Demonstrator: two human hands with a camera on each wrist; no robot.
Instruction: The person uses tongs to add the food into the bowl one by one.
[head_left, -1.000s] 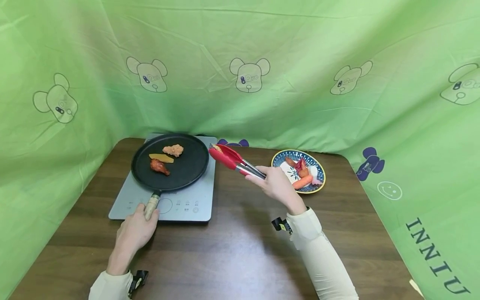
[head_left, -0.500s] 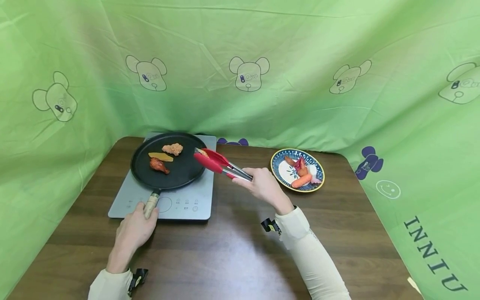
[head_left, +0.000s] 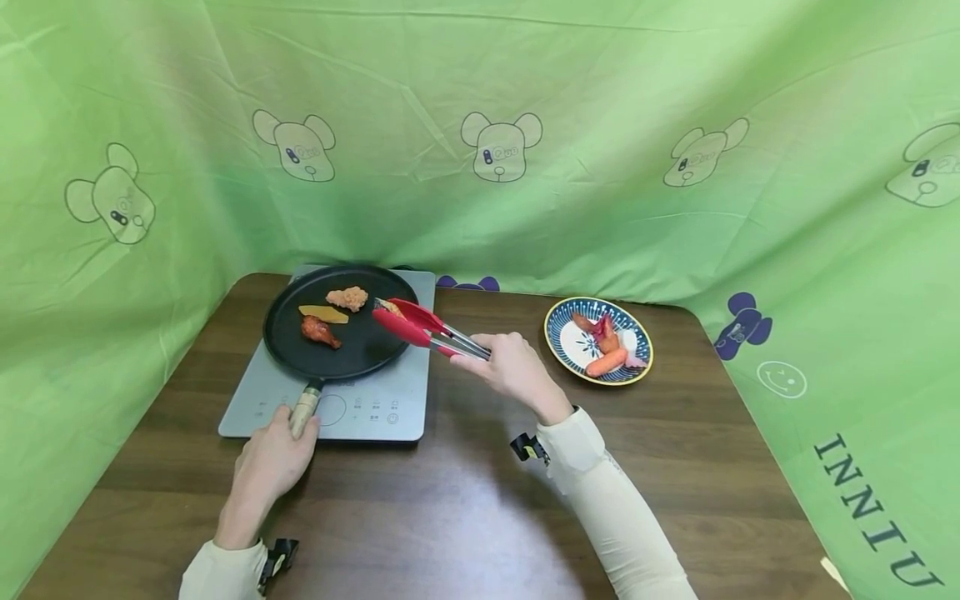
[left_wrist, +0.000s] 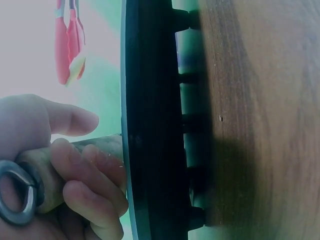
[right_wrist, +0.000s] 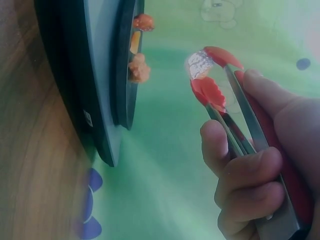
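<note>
My left hand (head_left: 272, 458) grips the pale handle (head_left: 304, 410) of a black flat frying pan (head_left: 360, 354). In the left wrist view, the fingers curl round this handle, with a metal ring at its end. My right hand (head_left: 517, 375) holds red-tipped metal tongs (head_left: 411, 327) over the pan's right side. Between the tong tips sits a small silvery piece with yellow-orange on it (right_wrist: 199, 65); its kind cannot be made out. In the pan lie a browned drumstick (head_left: 319, 332), a flat yellow strip (head_left: 323, 314) and a lumpy crumbed piece (head_left: 347, 298).
The pan stands on a grey induction cooktop (head_left: 360, 425) at the table's left. To the right, a blue-patterned plate (head_left: 558, 343) with a yellow rim holds a sausage-like orange piece (head_left: 606, 362) and several other foods. A green curtain (head_left: 495, 225) surrounds the wooden table (head_left: 450, 517).
My right hand has carried the tongs and the piece in them leftward, from beside the pan to over its right part. The left hand has stayed on the handle.
</note>
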